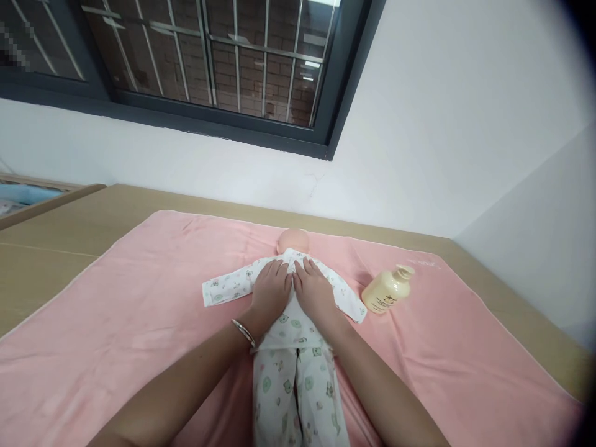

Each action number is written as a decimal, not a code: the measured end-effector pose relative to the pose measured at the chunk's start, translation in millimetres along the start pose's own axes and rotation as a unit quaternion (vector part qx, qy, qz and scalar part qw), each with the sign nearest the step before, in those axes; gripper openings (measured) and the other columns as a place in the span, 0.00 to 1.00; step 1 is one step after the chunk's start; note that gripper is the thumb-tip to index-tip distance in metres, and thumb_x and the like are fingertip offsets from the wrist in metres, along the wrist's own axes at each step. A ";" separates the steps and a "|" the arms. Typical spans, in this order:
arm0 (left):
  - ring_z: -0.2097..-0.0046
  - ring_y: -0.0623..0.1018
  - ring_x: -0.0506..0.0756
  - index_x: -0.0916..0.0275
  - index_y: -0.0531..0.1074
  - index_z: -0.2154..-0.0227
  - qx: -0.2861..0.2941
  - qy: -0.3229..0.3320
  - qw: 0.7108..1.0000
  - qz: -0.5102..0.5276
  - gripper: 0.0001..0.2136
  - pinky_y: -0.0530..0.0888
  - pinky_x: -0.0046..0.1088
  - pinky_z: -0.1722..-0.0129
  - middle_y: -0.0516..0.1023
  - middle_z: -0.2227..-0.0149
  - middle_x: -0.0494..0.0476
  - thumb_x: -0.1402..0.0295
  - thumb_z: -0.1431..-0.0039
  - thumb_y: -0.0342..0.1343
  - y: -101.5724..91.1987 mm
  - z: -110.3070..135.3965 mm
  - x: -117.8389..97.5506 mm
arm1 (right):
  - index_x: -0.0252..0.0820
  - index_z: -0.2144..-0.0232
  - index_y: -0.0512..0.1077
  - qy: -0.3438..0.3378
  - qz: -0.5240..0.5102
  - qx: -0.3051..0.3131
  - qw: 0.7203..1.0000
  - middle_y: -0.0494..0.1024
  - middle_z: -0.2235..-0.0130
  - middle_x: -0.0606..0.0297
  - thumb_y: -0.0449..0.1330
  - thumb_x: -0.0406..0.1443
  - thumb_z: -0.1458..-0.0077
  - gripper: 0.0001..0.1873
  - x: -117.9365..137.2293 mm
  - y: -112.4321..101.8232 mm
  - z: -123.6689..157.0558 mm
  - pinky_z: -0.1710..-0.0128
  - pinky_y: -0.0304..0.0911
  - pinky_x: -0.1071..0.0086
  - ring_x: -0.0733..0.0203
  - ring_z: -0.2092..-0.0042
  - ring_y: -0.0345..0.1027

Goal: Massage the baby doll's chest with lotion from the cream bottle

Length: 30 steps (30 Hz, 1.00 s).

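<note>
A baby doll [293, 241] lies on a pink blanket [162, 347], its head towards the wall. It wears a white printed top [298, 326] with long sleeves spread to both sides, and matching trousers [274, 385]. My left hand [272, 288] rests flat on the left side of the doll's chest, fingers stretched out. On the right side of the chest lies my right hand [314, 288], also flat, its fingertips near those of the left. A bracelet circles my left wrist. The parts of the top under my palms are hidden.
A pale yellow pump bottle [388, 289] leans on the blanket, right of the doll's sleeve. The wooden table [125, 205] meets a white wall beneath a dark-framed barred window [223, 118]. At the far left a wooden-edged box or bed [60, 202] holds blue cloth.
</note>
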<state>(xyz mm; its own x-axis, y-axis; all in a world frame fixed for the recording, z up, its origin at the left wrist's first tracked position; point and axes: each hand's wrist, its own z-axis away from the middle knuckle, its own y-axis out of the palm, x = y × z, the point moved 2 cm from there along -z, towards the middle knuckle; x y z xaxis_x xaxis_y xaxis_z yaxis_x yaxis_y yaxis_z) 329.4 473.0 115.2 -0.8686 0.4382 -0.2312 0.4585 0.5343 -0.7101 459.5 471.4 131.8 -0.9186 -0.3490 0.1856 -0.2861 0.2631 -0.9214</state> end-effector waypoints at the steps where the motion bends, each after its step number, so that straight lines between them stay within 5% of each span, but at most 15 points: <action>1: 0.50 0.73 0.61 0.64 0.69 0.54 0.000 -0.007 1.000 0.001 0.13 0.71 0.43 0.48 0.74 0.53 0.65 0.68 0.36 0.44 -0.8 -0.4 -0.1 | 0.37 0.40 0.63 0.010 0.006 -0.008 1.000 0.61 0.39 0.52 0.45 0.35 0.32 0.22 2.6 -0.3 1.5 0.39 0.49 0.59 0.50 0.36 0.49; 7: 0.42 0.67 0.67 0.71 0.64 0.46 0.017 -0.055 0.998 -0.020 0.20 0.66 0.50 0.43 0.68 0.45 0.73 0.64 0.38 0.46 9.5 0.6 8.1 | 0.34 0.37 0.59 0.048 -0.046 0.007 0.998 0.56 0.36 0.51 0.51 0.39 0.34 0.26 -7.0 1.2 -3.8 0.37 0.46 0.58 0.48 0.35 0.45; 11: 0.39 0.64 0.66 0.70 0.64 0.45 0.031 -0.023 0.999 -0.007 0.19 0.64 0.50 0.41 0.68 0.43 0.71 0.66 0.37 0.45 13.8 0.4 10.2 | 0.36 0.36 0.57 0.014 -0.066 0.022 0.997 0.51 0.35 0.51 0.49 0.38 0.33 0.26 -13.9 1.6 -8.5 0.36 0.43 0.56 0.48 0.34 0.40; 16: 0.46 0.71 0.62 0.66 0.69 0.52 0.002 0.026 1.000 0.011 0.14 0.69 0.45 0.45 0.73 0.50 0.66 0.69 0.36 0.44 4.4 -0.9 4.0 | 0.39 0.41 0.64 0.029 -0.006 -0.016 0.999 0.62 0.39 0.52 0.48 0.36 0.32 0.20 0.4 -1.0 1.4 0.41 0.54 0.59 0.50 0.37 0.52; 21: 0.51 0.73 0.62 0.64 0.71 0.58 -0.006 -0.009 1.000 0.024 0.11 0.72 0.43 0.50 0.74 0.55 0.65 0.67 0.37 0.46 -3.5 -0.5 0.2 | 0.41 0.43 0.66 0.080 0.014 -0.039 0.996 0.67 0.43 0.53 0.50 0.38 0.34 0.19 7.0 0.4 8.4 0.49 0.63 0.61 0.50 0.41 0.60; 30: 0.38 0.63 0.65 0.66 0.63 0.45 0.032 -0.069 0.993 0.087 0.20 0.60 0.49 0.37 0.68 0.43 0.68 0.66 0.39 0.46 13.2 1.7 13.5 | 0.31 0.38 0.59 0.041 -0.074 -0.019 0.996 0.55 0.36 0.48 0.52 0.38 0.35 0.27 -9.8 7.3 -3.1 0.36 0.43 0.53 0.46 0.34 0.43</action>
<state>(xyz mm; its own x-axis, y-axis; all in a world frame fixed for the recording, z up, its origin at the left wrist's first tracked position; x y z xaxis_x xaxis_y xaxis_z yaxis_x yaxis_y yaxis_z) 323.4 484.8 101.5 -0.7968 0.4137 -0.4405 0.5951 0.4105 -0.6909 465.5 479.5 124.3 -0.8849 -0.3112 0.3466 -0.4278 0.2488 -0.8689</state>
